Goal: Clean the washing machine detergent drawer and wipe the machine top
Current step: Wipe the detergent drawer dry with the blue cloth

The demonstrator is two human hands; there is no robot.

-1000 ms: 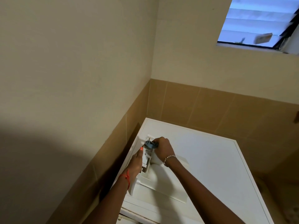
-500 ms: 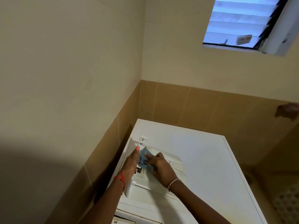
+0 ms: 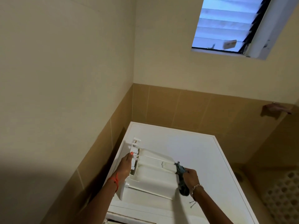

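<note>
I have the detergent drawer (image 3: pixel 153 168) out of its slot and resting on the washing machine top (image 3: pixel 186 143), near the front left corner, so both ends are within reach. My left hand (image 3: pixel 127 165) grips the drawer's left edge, thumb on top; I judge that this braces it against sliding. My right hand (image 3: pixel 191 177), forearm angled inward, is closed around a bunched blue-grey cloth (image 3: pixel 181 180) pressed to the drawer's right end.
</note>
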